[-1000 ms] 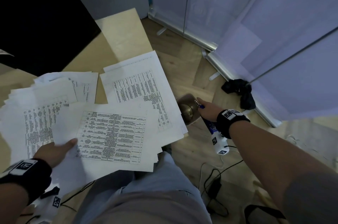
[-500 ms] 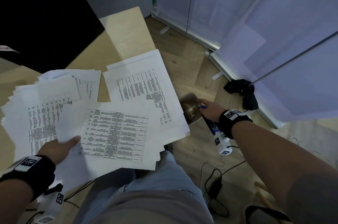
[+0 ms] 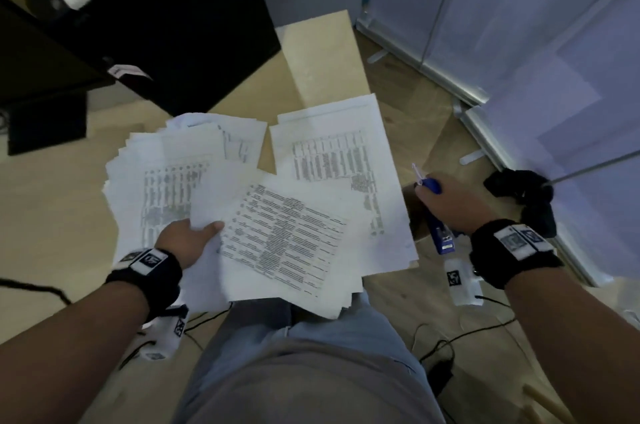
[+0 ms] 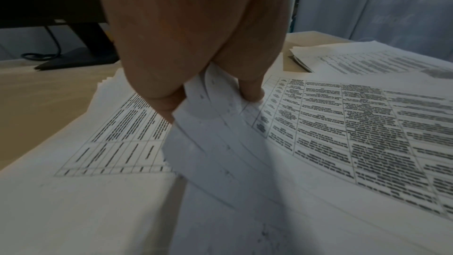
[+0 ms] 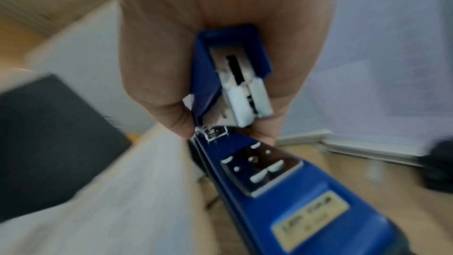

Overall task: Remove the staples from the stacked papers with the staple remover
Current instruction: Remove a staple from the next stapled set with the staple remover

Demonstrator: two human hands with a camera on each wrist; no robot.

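Note:
Printed sheets cover the wooden table [image 3: 322,53]. My left hand [image 3: 187,236] pinches the left corner of the tilted front stack of papers [image 3: 284,233]. In the left wrist view the thumb [image 4: 250,92] lies on top, and the lifted corner sheets [image 4: 210,123] fan out from my left hand [image 4: 196,36]. Two more piles lie behind, one at the left [image 3: 162,181] and one at the right [image 3: 339,160]. My right hand [image 3: 446,205] grips the blue staple remover [image 3: 431,185] off the table's right edge, metal tip pointing up and away. Up close, the staple remover [image 5: 269,177] sits in my right hand [image 5: 220,26].
A black monitor [image 3: 173,25] stands at the back of the table. On the floor to the right lie a brown box [image 3: 415,216] by the table edge, a black cloth [image 3: 519,195] and cables [image 3: 446,347]. Pale panels [image 3: 519,25] close off the right side.
My right hand has lifted the staple remover up from the brown box beside the table. My left hand has slid forward to the front stack's corner and now pinches it.

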